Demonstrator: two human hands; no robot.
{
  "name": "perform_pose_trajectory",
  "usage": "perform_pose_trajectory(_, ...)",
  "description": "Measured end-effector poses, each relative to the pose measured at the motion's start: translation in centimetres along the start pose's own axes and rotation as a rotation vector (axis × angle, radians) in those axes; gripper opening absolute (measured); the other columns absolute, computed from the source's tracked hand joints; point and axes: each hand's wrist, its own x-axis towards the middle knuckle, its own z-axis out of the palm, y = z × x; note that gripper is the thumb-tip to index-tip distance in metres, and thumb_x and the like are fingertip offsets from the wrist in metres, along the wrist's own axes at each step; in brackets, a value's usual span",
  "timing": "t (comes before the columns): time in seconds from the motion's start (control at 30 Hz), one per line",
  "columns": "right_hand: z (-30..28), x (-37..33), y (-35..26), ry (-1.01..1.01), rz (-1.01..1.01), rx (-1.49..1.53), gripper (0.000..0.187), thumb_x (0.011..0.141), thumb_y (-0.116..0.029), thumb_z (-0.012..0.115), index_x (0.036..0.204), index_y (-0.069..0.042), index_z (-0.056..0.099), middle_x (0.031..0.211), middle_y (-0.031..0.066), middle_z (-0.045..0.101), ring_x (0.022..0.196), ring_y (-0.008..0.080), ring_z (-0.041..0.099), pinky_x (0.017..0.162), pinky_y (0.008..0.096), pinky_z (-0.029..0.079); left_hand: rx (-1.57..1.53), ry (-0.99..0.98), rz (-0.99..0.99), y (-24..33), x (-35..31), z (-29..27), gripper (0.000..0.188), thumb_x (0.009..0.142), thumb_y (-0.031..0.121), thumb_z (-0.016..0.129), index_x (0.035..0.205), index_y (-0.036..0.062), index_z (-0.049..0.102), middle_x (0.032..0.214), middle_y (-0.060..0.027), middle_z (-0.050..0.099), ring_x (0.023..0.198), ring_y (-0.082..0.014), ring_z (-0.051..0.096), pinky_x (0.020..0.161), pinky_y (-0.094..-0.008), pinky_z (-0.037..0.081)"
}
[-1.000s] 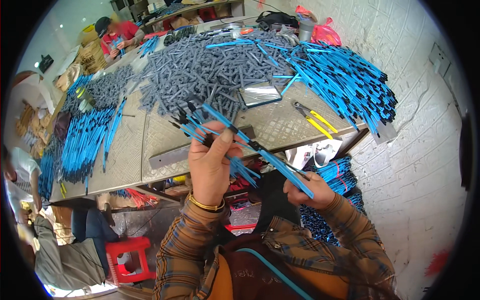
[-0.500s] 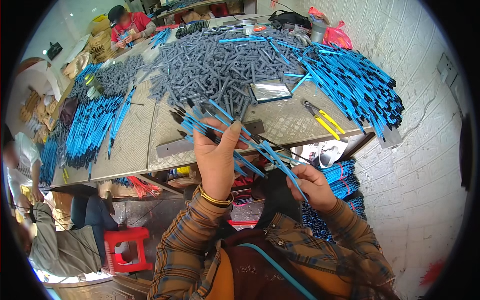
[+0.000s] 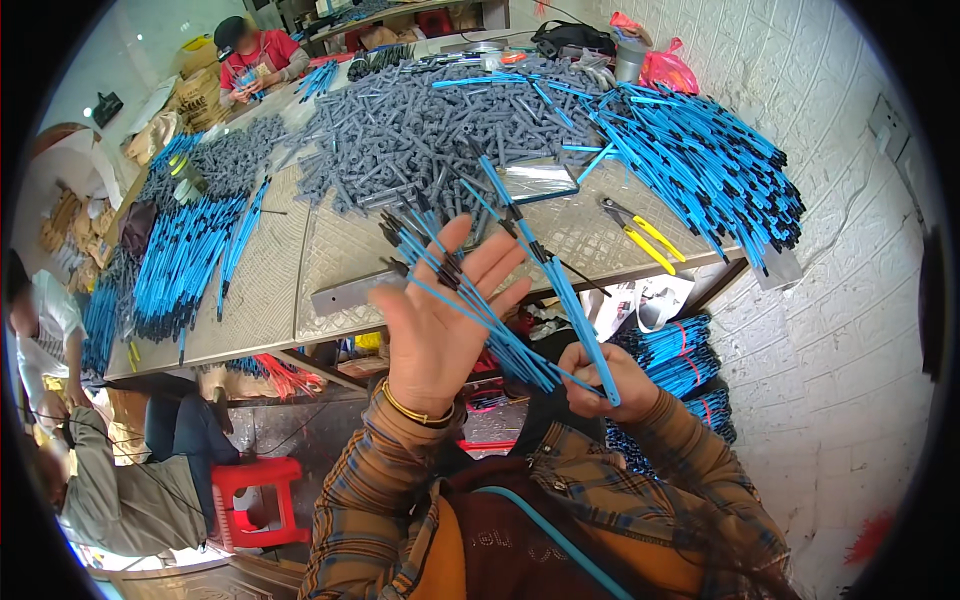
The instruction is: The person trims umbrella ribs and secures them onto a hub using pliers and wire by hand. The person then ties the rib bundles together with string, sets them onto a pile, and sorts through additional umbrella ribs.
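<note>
My left hand (image 3: 445, 320) is open, palm up and fingers spread. Across its palm and fingers lies a loose bundle of thin blue sticks (image 3: 512, 352) with black tips, whose lower ends reach toward my other hand. Pinched by their lower ends in my right hand (image 3: 615, 385) are a few longer blue sticks (image 3: 577, 318) with black upper parts, slanting up to the left. Those sticks pass beside the spread fingertips. Both hands are over the table's front edge, above my lap.
A patterned table (image 3: 345, 235) carries a heap of grey plastic parts (image 3: 400, 130), piles of blue sticks (image 3: 700, 170) at right and left (image 3: 185, 260), and yellow-handled pliers (image 3: 640, 236). A red stool (image 3: 258, 500) stands lower left. A co-worker (image 3: 262, 58) sits at the far left.
My left hand has turned and opened its fingers, with the bundle lying across it. The right hand's sticks have swung more upright and separated from the bundle.
</note>
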Motion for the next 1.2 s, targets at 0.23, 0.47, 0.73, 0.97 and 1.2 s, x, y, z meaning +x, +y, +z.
perform_pose_trajectory(0.23,0.3,0.2,1.4,0.012,0.042,-0.115,0.017,0.084,-0.008,0.048,0.1,-0.001,0.047,0.054,0.0002,0.041,0.043,0.0077,0.037,0.04,0.0223,0.028,0.157,-0.079,0.004,-0.6,0.8,-3.1,0.026,0.089,0.018,0.052,0.11,0.0052,0.047,0.094,-0.0123,0.06,0.087,-0.0197,0.06,0.078,-0.032,0.048)
perform_pose_trajectory(0.47,1.2,-0.7,1.2,-0.051,-0.087,-0.002,0.034,0.088,-0.014,0.046,0.119,-0.002,0.038,0.053,-0.0018,0.035,0.043,0.0071,0.031,0.042,0.0225,0.026,0.287,0.023,0.269,-1.4,0.4,-2.3,0.012,0.089,0.014,0.05,0.1,0.0086,0.051,0.085,-0.0048,0.059,0.082,-0.0136,0.056,0.073,-0.0279,0.047)
perform_pose_trajectory(0.73,-0.4,-0.8,1.2,0.057,-0.251,0.162,0.039,0.092,-0.016,0.04,0.128,-0.004,0.032,0.055,-0.0027,0.035,0.045,0.0069,0.031,0.045,0.0228,0.028,0.183,0.032,0.365,-1.1,0.5,-1.8,0.011,0.092,0.019,0.048,0.093,0.0081,0.05,0.07,-0.0015,0.05,0.062,-0.0106,0.045,0.054,-0.0235,0.035)
perform_pose_trajectory(0.97,-4.4,0.8,-4.9,0.231,-0.278,-0.879,0.044,0.093,-0.027,0.04,0.129,-0.003,0.033,0.082,0.0041,0.058,0.074,0.012,0.054,0.058,0.0254,0.044,0.096,-0.095,-0.003,1.3,-0.5,-3.1,0.015,0.089,0.022,0.052,0.088,0.0068,0.05,0.08,-0.0121,0.06,0.054,-0.0116,0.045,0.049,-0.024,0.036)
perform_pose_trajectory(1.2,-14.2,14.1,-24.5,1.108,-0.701,-1.552,0.047,0.086,-0.041,0.049,0.109,0.0,0.048,0.089,0.0157,0.059,0.079,0.0242,0.058,0.066,0.0319,0.045,0.169,-0.428,-0.441,3.2,-1.0,-8.8,0.021,0.086,0.017,0.054,0.097,-0.0016,0.055,0.091,-0.0249,0.061,0.062,-0.0184,0.056,0.056,-0.03,0.044)
